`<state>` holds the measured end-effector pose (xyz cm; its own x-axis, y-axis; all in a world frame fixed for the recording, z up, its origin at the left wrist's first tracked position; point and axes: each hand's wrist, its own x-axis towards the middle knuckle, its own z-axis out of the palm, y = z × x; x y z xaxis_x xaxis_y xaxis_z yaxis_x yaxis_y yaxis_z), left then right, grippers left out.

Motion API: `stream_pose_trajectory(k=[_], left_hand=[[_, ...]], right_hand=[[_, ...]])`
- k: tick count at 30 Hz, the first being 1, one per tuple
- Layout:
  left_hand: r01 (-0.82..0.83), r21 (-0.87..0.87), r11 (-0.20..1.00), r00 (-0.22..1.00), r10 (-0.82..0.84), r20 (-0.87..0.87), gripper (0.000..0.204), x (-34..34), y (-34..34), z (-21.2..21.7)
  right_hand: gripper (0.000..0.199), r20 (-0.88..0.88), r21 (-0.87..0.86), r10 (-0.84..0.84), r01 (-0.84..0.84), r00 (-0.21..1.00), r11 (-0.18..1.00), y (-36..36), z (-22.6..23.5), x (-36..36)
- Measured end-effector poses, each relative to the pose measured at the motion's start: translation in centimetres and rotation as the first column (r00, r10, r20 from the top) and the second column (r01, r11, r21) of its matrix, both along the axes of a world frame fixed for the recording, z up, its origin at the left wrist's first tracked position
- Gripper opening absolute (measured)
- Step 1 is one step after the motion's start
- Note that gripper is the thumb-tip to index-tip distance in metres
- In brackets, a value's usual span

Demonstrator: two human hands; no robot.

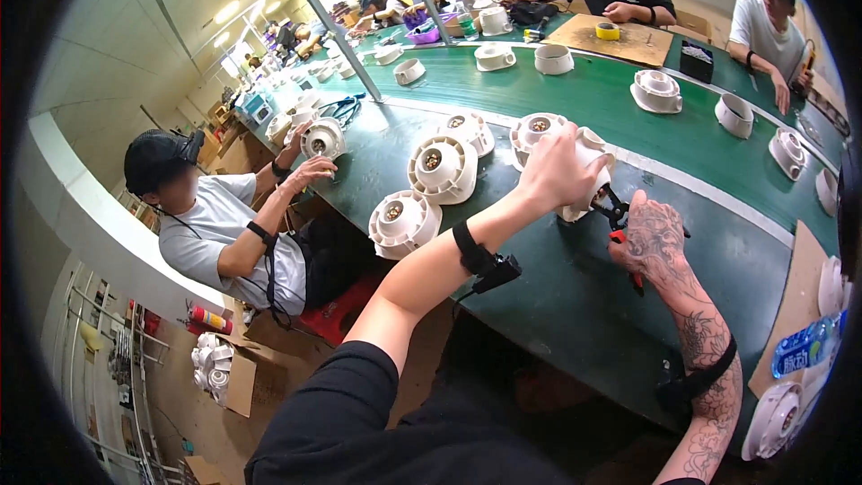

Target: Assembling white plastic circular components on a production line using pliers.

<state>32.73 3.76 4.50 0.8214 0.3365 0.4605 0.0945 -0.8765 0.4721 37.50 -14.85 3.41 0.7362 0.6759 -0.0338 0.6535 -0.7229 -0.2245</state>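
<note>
Right hand: the right hand (pixel 654 238) is closed around a small plier-like tool with red handles (pixel 620 232); its black nose goes toward the white housing, but I cannot see the tip itself.
Left hand: the left hand (pixel 558 171) lies over the white round fan-like housing (pixel 584 181), fingers curled around its upper side, pressing it to the green belt table (pixel 575 305).
Place of the housing: it stands near the front edge of the belt, just before the person, touching the left palm and very near the tool.
How to do this step well: in my judgement the left hand should keep the housing firm so that it does not roll, and the tool should come in straight and bite only the small part, not the plastic wall. A slow squeeze seems safer, because the nose is half hidden under the hand.
Direction and long axis: the housing seems tilted, its round face turned to the right and toward the person; its axis runs about from upper left to lower right. The exact angle I cannot tell.
Neighbours on the belt: three similar housings (pixel 443 168) stand just left, brass centres up.
Farther: a seated worker on the left holds another housing (pixel 323 137); more white parts and other workers sit far along the belt.
</note>
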Motion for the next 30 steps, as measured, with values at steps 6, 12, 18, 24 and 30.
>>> stream_pose_trajectory(k=[6, 12, 18, 24, 30], left_hand=[[-0.011, -0.044, 0.999, 1.0, 0.011, -0.001, 0.054, -0.3, -0.8, 0.6], [0.176, -0.019, 0.984, 0.939, -0.162, 0.302, 0.05, 0.7, -1.1, -0.4], [0.225, 0.204, 0.953, 0.769, -0.302, 0.564, 0.053, -1.4, 2.1, -0.8], [0.318, 0.158, 0.935, 0.769, -0.352, 0.533, 0.081, -0.9, 0.8, 2.2], [0.285, -0.124, 0.951, 0.881, -0.209, 0.425, 0.054, -1.7, 0.3, 2.7]], right_hand=[[0.047, 0.029, 0.191, 0.06, -0.064, 0.998, 0.98, -0.1, -3.3, 1.8], [0.041, -0.665, 0.2, 0.052, 0.11, 0.745, 0.973, -1.9, -1.0, 3.8], [0.028, -0.797, 0.521, 0.594, 0.372, -0.111, 0.769, -0.4, -4.2, 4.0], [0.035, -0.663, 0.507, 0.199, 0.237, 0.722, 0.829, -1.9, -0.8, 2.4], [0.049, -0.096, 0.446, 0.115, -0.06, 0.989, 0.893, -0.7, 0.1, 1.5]])
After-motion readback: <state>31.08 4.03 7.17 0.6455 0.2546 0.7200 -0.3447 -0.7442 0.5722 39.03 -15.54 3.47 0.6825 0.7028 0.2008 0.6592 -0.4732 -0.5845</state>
